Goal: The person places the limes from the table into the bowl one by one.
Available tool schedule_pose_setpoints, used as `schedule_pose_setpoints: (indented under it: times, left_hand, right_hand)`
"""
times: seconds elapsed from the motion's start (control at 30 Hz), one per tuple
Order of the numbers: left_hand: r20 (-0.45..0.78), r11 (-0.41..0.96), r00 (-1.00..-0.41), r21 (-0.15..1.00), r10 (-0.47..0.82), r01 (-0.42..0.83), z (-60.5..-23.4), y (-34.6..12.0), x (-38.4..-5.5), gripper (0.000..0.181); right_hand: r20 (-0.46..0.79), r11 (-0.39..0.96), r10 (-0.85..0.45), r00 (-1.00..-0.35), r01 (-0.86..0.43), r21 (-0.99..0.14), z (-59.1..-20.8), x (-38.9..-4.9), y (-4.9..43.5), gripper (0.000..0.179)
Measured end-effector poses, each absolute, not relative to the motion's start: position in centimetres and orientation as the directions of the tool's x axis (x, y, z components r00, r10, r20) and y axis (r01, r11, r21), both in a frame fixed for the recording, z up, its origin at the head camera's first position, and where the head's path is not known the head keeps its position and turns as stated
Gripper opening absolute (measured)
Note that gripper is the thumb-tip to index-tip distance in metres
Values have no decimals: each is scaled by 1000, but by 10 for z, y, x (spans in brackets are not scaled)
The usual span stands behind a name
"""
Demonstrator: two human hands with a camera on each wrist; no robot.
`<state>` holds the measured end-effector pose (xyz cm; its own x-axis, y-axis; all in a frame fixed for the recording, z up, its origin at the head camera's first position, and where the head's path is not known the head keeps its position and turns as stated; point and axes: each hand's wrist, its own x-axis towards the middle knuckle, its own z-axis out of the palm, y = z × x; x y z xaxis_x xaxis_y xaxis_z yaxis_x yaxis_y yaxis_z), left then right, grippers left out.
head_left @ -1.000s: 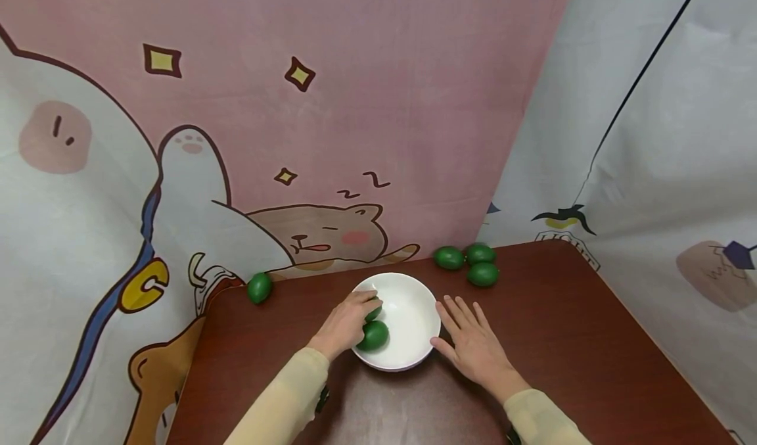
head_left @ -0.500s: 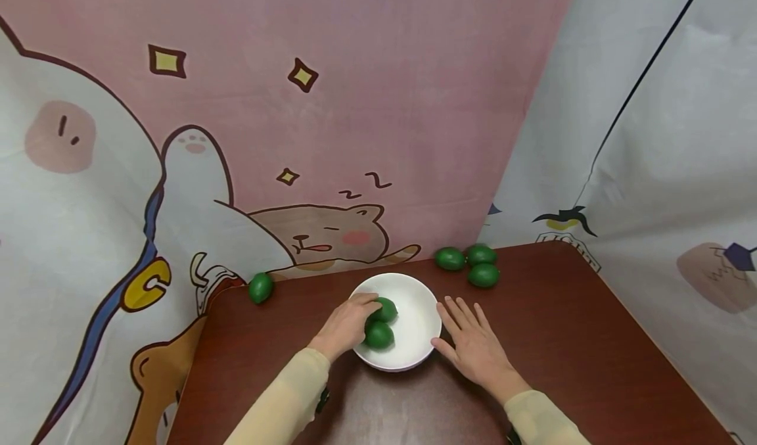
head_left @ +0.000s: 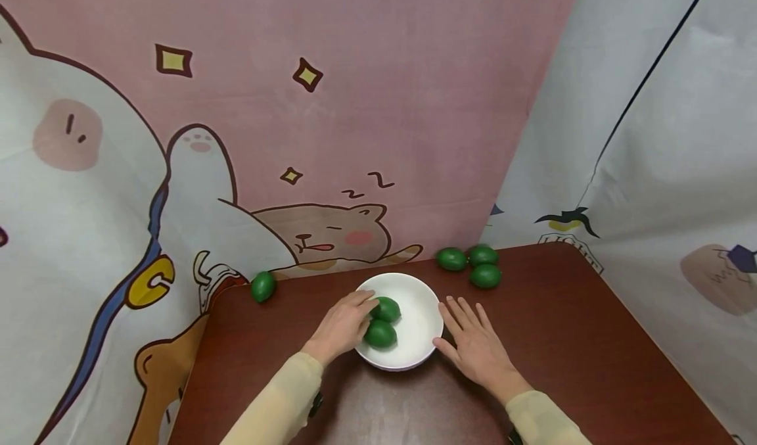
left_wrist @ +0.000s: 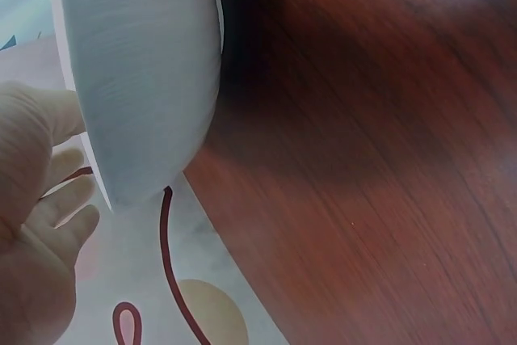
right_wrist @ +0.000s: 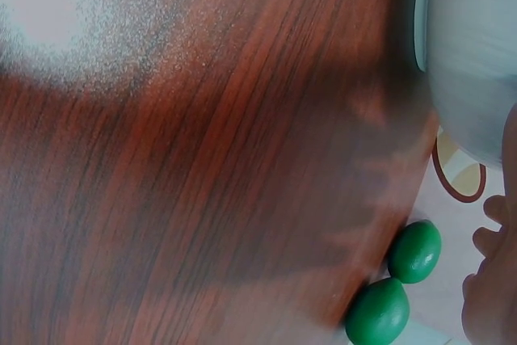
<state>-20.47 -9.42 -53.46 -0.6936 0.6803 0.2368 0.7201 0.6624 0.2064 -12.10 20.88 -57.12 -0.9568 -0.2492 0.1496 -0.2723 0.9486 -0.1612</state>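
Pink cloth [head_left: 426, 90] shows two Zs [head_left: 380, 180] — the left hand [head_left: 342, 322], fingers loose, by two green limes [head_left: 380, 334] in a white bowl [head_left: 417, 323] — the right hand [head_left: 475, 350], fingers apart, beside it.

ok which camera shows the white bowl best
Head view: it looks into the white bowl, showing most of its rim and two limes inside. Both wrist views show its outside from the side, cropped.
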Motion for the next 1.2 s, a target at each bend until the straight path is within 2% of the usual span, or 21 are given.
schedule_pose_setpoints:
  times: [0.3, 0.9, 1.2]
  left_hand:
    - [282, 656, -682, 193, 675, 730, -534, -103, -204, 42]
    - [262, 714, -755, 247, 602, 655, -534, -128, -196, 47]
    - [317, 726, -758, 238, 571, 646, -538, -143, -193, 45]
  right_hand:
    - [159, 949, -255, -954, -278, -148, -572, -121, 210, 76]
    - [176, 948, -262, -949, -287, -139, -573, -123, 212, 72]
    - [164, 951, -261, -951, -283, -126, -570, -124, 212, 71]
